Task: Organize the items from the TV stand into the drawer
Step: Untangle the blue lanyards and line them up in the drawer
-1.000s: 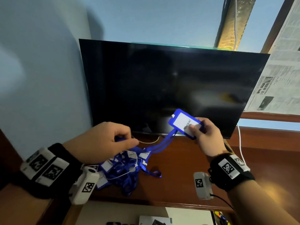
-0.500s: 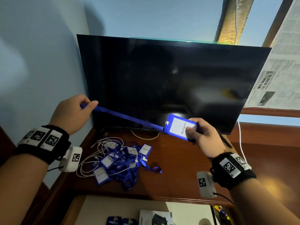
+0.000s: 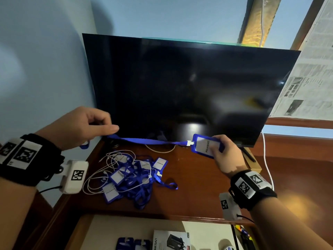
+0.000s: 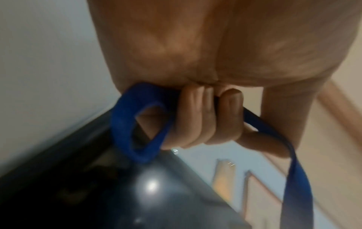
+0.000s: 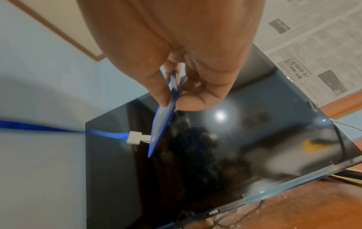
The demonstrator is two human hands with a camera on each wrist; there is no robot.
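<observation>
My right hand [image 3: 222,152] pinches a blue badge holder [image 3: 204,145] with a white card reading PELAWAT, in front of the TV's lower edge; the right wrist view shows thumb and fingers clamped on the badge holder [image 5: 166,111]. Its blue lanyard strap [image 3: 147,141] runs taut to the left into my left hand [image 3: 84,129], whose curled fingers [image 4: 207,117] grip the strap loop [image 4: 125,124]. Below them, a tangled pile of blue lanyards and badges [image 3: 133,179] with a white cable [image 3: 93,181] lies on the wooden TV stand [image 3: 198,188]. The open drawer [image 3: 137,230] shows at the bottom.
A large black TV [image 3: 180,91] stands just behind both hands. A white cord [image 3: 266,163] hangs at the stand's right. In the drawer lie blue badges [image 3: 133,243] and a white product box [image 3: 169,239]. Newspaper [image 3: 311,74] covers the window at right.
My left hand has come down and a little right from beside the TV's left edge, so the strap now runs nearly level. My right hand with the badge barely shifted.
</observation>
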